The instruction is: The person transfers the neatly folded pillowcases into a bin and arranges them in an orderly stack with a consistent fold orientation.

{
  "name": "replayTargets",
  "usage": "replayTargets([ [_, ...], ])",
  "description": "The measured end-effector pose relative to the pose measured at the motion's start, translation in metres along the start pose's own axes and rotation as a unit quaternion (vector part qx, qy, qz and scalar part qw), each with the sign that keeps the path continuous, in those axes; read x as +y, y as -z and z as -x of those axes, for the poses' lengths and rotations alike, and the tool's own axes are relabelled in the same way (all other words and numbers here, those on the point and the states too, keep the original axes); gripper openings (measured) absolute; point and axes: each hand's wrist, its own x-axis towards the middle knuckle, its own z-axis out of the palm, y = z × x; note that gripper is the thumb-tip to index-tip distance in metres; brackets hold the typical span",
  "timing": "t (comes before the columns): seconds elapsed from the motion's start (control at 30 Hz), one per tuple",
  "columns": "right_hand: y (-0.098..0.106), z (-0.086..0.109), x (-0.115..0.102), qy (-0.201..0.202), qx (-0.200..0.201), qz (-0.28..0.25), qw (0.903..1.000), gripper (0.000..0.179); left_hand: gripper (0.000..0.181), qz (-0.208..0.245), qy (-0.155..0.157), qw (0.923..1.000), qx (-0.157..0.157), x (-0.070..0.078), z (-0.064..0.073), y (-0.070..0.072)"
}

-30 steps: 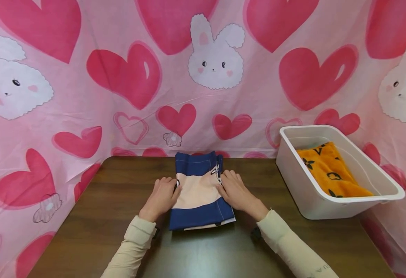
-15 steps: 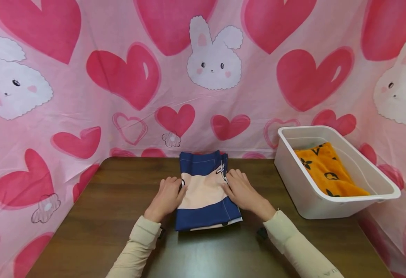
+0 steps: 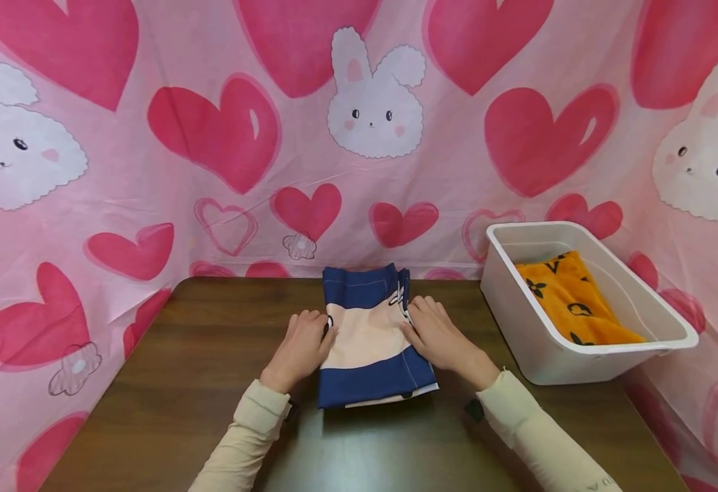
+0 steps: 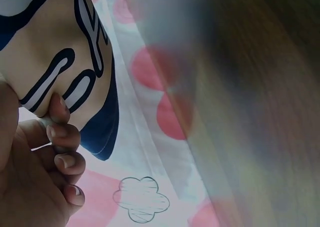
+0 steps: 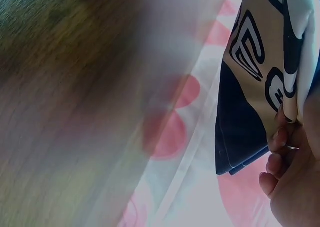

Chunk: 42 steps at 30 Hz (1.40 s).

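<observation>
A folded cloth (image 3: 365, 335), navy at its ends and cream across the middle, is held between both hands above the wooden table. My left hand (image 3: 301, 347) pinches its left edge, thumb on top and fingers beneath. At the opposite edge my right hand (image 3: 443, 339) pinches the layers in the same way. In the left wrist view, curled fingers (image 4: 65, 132) meet the cream cloth (image 4: 45, 52) with its outlined lettering. The right wrist view has bent fingertips (image 5: 278, 137) under the cloth (image 5: 260, 77), whose layered folds show there.
A white plastic bin (image 3: 521, 328) stands on the right of the table (image 3: 223, 355), with an orange patterned cloth (image 3: 574, 301) lying in it. A pink curtain (image 3: 223, 225) with hearts and rabbits hangs behind the table's back edge and along both sides.
Both hands and the folded cloth have shifted slightly to the right in the head view, while the bin and curtain have drifted a little left. The grip looks the same.
</observation>
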Motion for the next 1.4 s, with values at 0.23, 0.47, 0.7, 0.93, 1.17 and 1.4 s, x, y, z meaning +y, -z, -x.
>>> replayTargets([
  [0.23,0.008,0.002,0.004,-0.005,-0.001,0.011,0.9999,0.022,0.023,-0.008,-0.005,0.9999,0.007,0.008,-0.005,0.0],
  [0.47,0.015,0.003,0.006,-0.008,-0.001,0.02,0.9998,0.021,0.024,-0.014,-0.025,0.9992,0.029,0.015,-0.011,-0.002],
  [0.7,0.019,0.005,0.01,-0.01,0.001,0.031,0.9995,0.022,0.025,-0.015,-0.031,0.9983,0.047,0.021,-0.015,-0.005],
  [0.93,0.025,0.007,0.015,-0.024,0.001,0.03,0.9993,0.023,0.023,0.0,-0.014,0.9995,0.03,0.028,-0.022,-0.005],
  [1.17,0.035,0.007,0.018,-0.043,-0.014,0.026,0.9986,0.027,0.023,0.005,-0.013,0.9994,0.031,0.034,-0.028,-0.004],
  [1.4,0.045,0.007,0.021,-0.053,-0.021,0.033,0.9978,0.027,0.025,0.01,-0.012,0.9992,0.036,0.041,-0.033,-0.003],
])
